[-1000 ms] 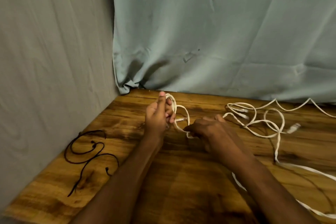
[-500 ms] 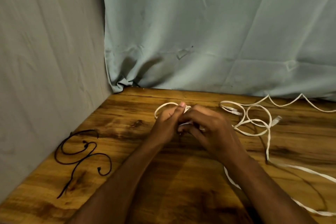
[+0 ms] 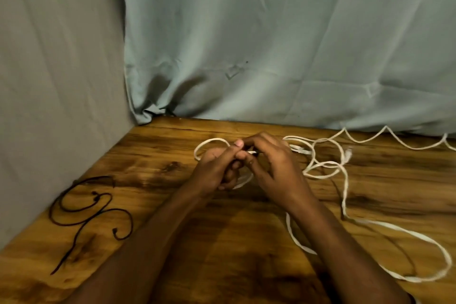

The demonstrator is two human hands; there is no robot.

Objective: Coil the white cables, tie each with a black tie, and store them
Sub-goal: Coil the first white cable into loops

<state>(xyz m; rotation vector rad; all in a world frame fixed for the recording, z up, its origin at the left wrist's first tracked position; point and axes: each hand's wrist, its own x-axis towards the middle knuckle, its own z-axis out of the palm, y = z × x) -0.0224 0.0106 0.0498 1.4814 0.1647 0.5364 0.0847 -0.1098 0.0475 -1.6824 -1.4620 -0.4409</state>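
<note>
White cable (image 3: 345, 180), limp and springy, sprawling right of the hands on the wooden surface (image 3: 222, 242). Left hand (image 3: 217, 168) clenched round a small coil (image 3: 209, 143); right hand (image 3: 274, 165) fingers pinching its free end. Best gripped across gathered loops. Black ties (image 3: 86, 210) well left, untouched.

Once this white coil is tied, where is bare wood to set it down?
Bare wooden tabletop lies between the black ties on the left and the left hand, and also near the front edge between the forearms. The right side is crowded with loose white cable loops, behind and beside the right hand.
</note>
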